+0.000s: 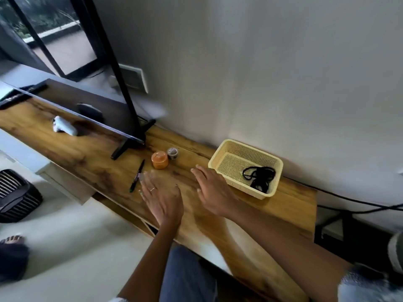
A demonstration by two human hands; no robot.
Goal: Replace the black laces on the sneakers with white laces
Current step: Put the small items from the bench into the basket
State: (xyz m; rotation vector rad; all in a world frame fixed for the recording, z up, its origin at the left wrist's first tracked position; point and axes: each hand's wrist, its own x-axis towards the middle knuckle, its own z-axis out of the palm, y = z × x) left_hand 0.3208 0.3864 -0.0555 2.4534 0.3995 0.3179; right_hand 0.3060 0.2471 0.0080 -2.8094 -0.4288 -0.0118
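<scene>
- while both hands hover flat over the middle of the wooden surface (104, 162), nothing is gripped: left hand (162, 196) and right hand (212, 194) are apart, fingers straight and spread, palms down.
- black laces (259, 176) sit bundled in the yellow basket (218, 164) near the surface's back right corner, just right of the right hand. so judging by that, the old laces are already off.
- no sneakers and no white laces in frame. can't tell where they are; frame is motion-blurred at the bottom edge too.
- other clutter: pen (137, 175) just left of the left hand, orange jar (159, 160) and a small grey pot (172, 153) toward the back edge ahead of the hands, tv foot (128, 141) further left, white controller (64, 125) near the left end.
- step in hand, my read: staging the work area or reaching for the next item.
- to do it well: keep the black bundle in the basket so it doesn't get mixed with the new pair; nudge the pen and jar toward the back edge before bringing a shoe up.
- lacing tip: put the shoe near the front edge, toe away, and even out both lace ends at the bottom eyelets first.
</scene>
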